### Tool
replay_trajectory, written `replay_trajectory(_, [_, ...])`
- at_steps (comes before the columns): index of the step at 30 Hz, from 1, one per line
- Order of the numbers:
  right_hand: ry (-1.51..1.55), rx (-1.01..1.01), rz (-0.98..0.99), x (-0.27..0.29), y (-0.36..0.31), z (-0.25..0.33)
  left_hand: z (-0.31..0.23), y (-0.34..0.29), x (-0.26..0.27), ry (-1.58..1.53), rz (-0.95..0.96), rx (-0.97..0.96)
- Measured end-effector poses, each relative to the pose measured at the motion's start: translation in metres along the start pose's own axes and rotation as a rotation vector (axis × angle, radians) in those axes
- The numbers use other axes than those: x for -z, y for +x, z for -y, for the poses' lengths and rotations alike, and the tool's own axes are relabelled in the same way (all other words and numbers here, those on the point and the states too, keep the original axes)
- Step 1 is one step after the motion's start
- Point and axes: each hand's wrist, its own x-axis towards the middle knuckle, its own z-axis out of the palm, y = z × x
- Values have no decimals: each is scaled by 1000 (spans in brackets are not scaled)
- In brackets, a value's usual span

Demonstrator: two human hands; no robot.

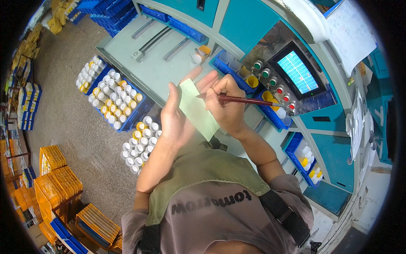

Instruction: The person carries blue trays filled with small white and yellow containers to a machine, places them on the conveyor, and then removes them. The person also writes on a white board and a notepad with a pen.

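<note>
A pale green slip of paper [195,108] rests on the palm of my left hand [172,122], its thumb along one edge and its fingers stretched out behind the sheet. My right hand [228,108] grips a slim dark red pen [249,100] in a writing hold. The pen's tip meets the upper part of the paper, and its long end sticks out to the right. Whatever marks the slip carries are too faint to make out. Both hands are held in front of my green apron [203,171], above the edge of the machine's table.
Ahead, the grey machine table [122,48] carries metal rails. A control panel with a lit screen [298,71] and round buttons [265,73] stands to the right, above blue bins [270,111] of cups. Blue crates [134,117] of white and yellow cylinders and orange baskets [59,186] stand left.
</note>
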Motion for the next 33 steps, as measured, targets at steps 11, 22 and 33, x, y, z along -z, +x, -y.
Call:
replay_trajectory(11, [-15, -3, 8, -4, 2, 0, -3, 1, 3, -32, -17, -10])
replay_trajectory(22, [-653, 519, 227, -23, 12, 0, -16, -22, 48, -294, -117, 138])
replay_trajectory(33, [-564, 415, 378, -87, -16, -17, -39, -78, 81, -74, -349, 42])
